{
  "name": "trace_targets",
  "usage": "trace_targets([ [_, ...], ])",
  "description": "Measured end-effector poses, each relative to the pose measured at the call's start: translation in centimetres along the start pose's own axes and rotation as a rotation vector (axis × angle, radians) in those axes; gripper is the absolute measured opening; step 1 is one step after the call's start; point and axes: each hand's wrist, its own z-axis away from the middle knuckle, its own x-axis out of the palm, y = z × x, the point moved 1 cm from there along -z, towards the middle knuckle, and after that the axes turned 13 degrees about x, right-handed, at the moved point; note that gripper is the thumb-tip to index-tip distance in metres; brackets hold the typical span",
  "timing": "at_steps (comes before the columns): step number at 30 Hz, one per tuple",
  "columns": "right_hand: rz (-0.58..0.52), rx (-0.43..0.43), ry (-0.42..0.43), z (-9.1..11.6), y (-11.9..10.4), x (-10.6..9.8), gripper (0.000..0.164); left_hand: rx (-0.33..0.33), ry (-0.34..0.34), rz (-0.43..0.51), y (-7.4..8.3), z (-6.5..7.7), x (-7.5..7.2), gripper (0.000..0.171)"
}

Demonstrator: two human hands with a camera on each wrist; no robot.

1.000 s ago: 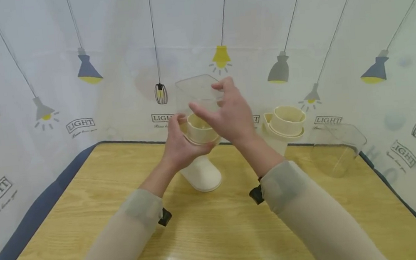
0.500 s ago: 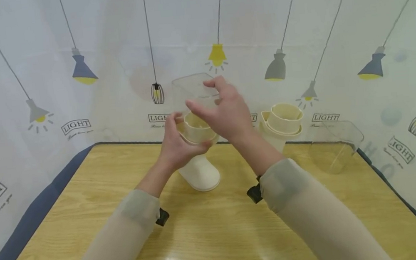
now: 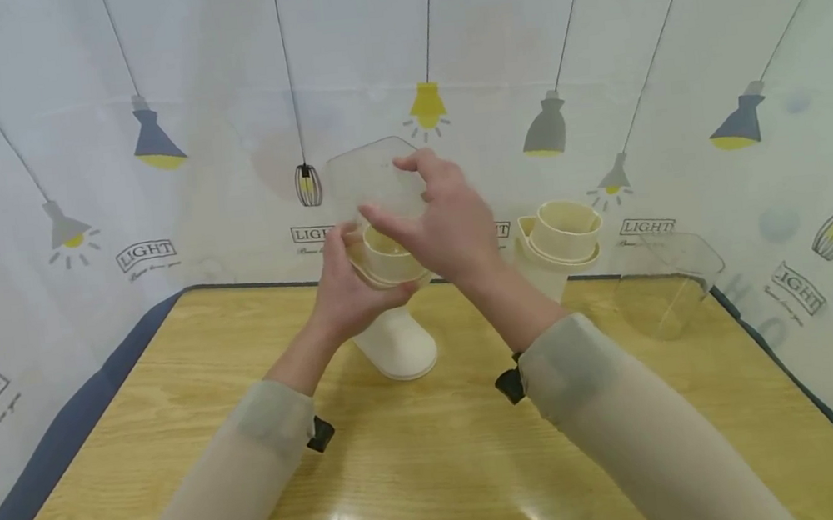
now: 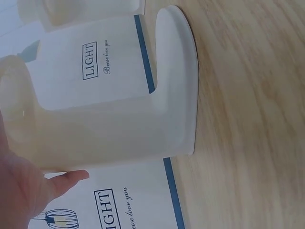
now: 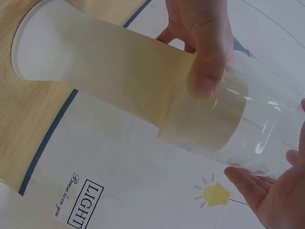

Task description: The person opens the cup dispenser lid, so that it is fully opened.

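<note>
A cream, boot-shaped plastic stand (image 3: 403, 351) with a round collar stands upright on the table, its foot toward me. My left hand (image 3: 355, 287) grips the stand just under the collar, its thumb in front. In the right wrist view, a clear plastic container (image 5: 264, 121) overlaps the collar from above. My right hand (image 3: 456, 223) holds this container from the right, thumb and fingers spread around its side. The left wrist view shows the stand's smooth column (image 4: 109, 131) and its foot on the wood, but the container is out of that view.
To the right stands a second cream stand (image 3: 564, 246), its collar uncovered. Beyond it, a second clear container (image 3: 666, 290) sits near the table's right back edge. A white curtain (image 3: 221, 103) printed with lamps rises behind the wooden table (image 3: 436, 467).
My right hand and the clear container have shifted slightly left above the collar. My left hand keeps its hold on the stand, while the head view has drifted a little.
</note>
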Motion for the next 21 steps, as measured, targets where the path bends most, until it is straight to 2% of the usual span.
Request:
trace_targets([
  [3, -0.018, 0.031, 0.016, 0.0, -0.1, -0.2, 0.070, 0.007, -0.004, -0.004, 0.0, -0.1, 0.1, 0.123],
  [9, 0.041, -0.039, -0.001, 0.7, -0.3, 0.0, 0.073, -0.001, -0.011, 0.036, 0.1, -0.1, 0.0, 0.115],
  [14, -0.120, 0.038, 0.038, 0.2, 0.7, -0.6, 0.070, -0.011, -0.036, 0.017, 0.1, 0.1, -0.4, 0.123],
  [18, -0.254, 0.032, 0.081, 0.2, 1.4, -1.7, 0.065, -0.036, -0.070, 0.021, -0.1, 0.1, -0.8, 0.128],
  [21, -0.328, 0.028, 0.083, 0.2, 1.5, -2.9, 0.062, -0.032, -0.099, 0.025, 0.0, -0.2, -1.3, 0.131],
])
